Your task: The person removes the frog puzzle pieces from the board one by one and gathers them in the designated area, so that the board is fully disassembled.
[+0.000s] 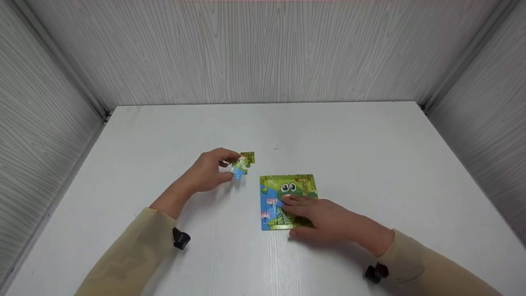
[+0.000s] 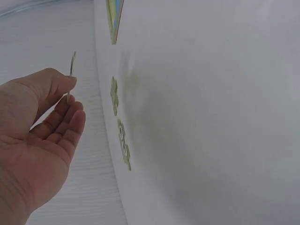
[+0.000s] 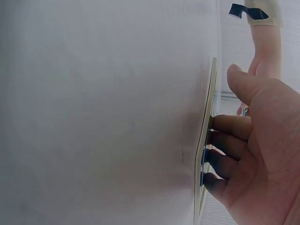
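Note:
My left hand (image 1: pixel 208 170) pinches a thin jigsaw piece (image 1: pixel 238 169), green with a blue lower part, between thumb and fingers. Edge-on in the left wrist view, that piece is raised off the table, while two loose puzzle pieces (image 2: pixel 124 144) lie flat below. To its right is a square frog puzzle (image 1: pixel 269 185) in a green and blue frame. The fingers of my right hand (image 1: pixel 328 218) rest on the puzzle's lower right, hiding part of the picture; its thumb reaches past the near edge. The right wrist view shows fingertips (image 3: pixel 213 180) pressing on the board.
The white table (image 1: pixel 370 156) extends around the puzzle. Pale wood-grain panels stand behind it (image 1: pixel 263 53) and at both sides. A black clip-like device (image 1: pixel 181 238) sits at each wrist, by the beige sleeves (image 1: pixel 135 242).

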`<state>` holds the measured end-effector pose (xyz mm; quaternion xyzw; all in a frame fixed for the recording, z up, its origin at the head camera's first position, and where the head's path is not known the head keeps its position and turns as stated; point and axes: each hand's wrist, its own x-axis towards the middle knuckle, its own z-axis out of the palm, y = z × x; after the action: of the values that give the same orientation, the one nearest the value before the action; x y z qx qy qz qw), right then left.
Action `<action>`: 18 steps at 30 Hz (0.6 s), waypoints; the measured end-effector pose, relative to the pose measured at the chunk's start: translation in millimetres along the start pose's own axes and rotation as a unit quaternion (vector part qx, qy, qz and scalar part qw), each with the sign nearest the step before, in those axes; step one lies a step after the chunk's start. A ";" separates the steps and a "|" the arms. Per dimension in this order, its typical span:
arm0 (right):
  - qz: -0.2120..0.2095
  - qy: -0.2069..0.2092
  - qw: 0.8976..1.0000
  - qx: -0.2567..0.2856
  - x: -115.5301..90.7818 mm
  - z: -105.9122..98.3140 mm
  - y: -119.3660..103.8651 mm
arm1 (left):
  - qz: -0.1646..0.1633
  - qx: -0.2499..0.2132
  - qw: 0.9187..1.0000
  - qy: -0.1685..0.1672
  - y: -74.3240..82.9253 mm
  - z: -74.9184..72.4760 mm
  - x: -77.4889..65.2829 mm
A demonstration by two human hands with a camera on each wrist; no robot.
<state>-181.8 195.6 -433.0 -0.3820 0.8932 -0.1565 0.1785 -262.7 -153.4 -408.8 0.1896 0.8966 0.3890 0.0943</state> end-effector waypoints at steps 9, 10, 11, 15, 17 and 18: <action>-0.004 0.003 1.000 -0.001 -0.5 0.7 1.9 | -0.029 0.000 0.999 0.023 -21.8 -35.9 -7.3; -0.002 0.003 1.000 0.000 -0.1 1.0 1.9 | -0.034 0.002 0.999 0.026 -24.1 -38.6 -7.8; -0.001 0.003 1.000 0.001 0.4 1.4 2.1 | -0.040 0.003 0.999 0.028 -26.3 -41.2 -8.3; 0.001 0.001 1.000 0.003 1.7 2.4 1.9 | -0.057 0.008 0.998 0.032 -34.8 -48.8 -10.7; 0.001 0.000 1.000 0.004 2.0 2.7 1.9 | -0.063 0.009 0.997 0.034 -38.6 -51.9 -11.8; 0.002 -0.001 1.000 0.004 2.2 2.7 1.9 | -0.065 0.009 0.997 0.035 -40.5 -53.3 -12.4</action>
<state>-183.2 194.8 -436.5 -0.3795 0.8932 -0.1594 0.1809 -279.1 -219.1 -402.0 0.1178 0.9133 0.3800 0.0867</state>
